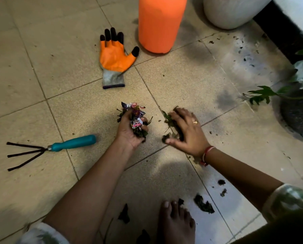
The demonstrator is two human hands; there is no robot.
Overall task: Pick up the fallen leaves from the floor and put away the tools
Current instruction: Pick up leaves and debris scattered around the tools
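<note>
Dark, crumpled leaves (pixel 140 134) sit bunched in the left hand (pixel 127 132). More leaf scraps (pixel 168 118) lie on the tile under the spread fingers of the right hand (pixel 186 129), and torn pieces (pixel 204 206) are scattered nearer the camera. Off to the left the teal-handled hand rake (pixel 59 147) lies flat, its three black prongs pointing left. Beyond it the orange glove (pixel 114 59), black-tipped and grey-cuffed, lies flat, fingers pointing away.

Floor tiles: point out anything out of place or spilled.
Dark soil smears and leaf scraps litter the tiles. A crumpled printed wrapper sits among leaves in the left hand: litter, not foliage. One glove lies alone.
</note>
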